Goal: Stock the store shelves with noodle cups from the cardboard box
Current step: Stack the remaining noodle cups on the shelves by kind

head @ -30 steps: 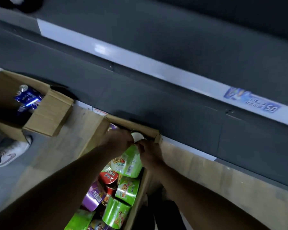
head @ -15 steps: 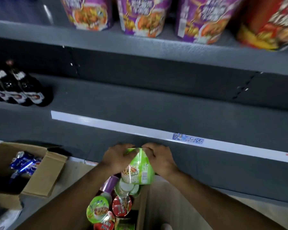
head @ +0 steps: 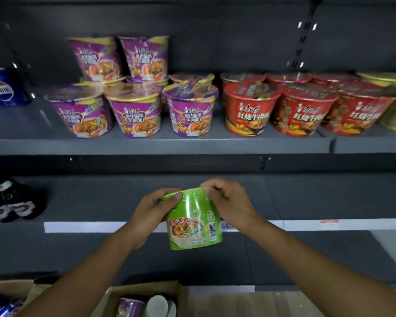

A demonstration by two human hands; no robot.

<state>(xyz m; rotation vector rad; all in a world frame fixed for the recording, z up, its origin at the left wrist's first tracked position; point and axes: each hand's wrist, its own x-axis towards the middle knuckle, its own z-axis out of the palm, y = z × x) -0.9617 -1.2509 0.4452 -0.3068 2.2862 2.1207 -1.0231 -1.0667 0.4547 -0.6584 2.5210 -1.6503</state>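
Both hands, left hand (head: 154, 208) and right hand (head: 226, 201), grasp the green noodle cup (head: 193, 221) at centre frame; next, I judge, set it upright on the middle shelf (head: 306, 197).

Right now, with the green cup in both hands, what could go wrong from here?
1. The left hand and right hand grip only the upper end of the green noodle cup; its glossy wrap may slip.
2. On the upper shelf, two purple cups stand stacked on others; a bump in passing might topple them.
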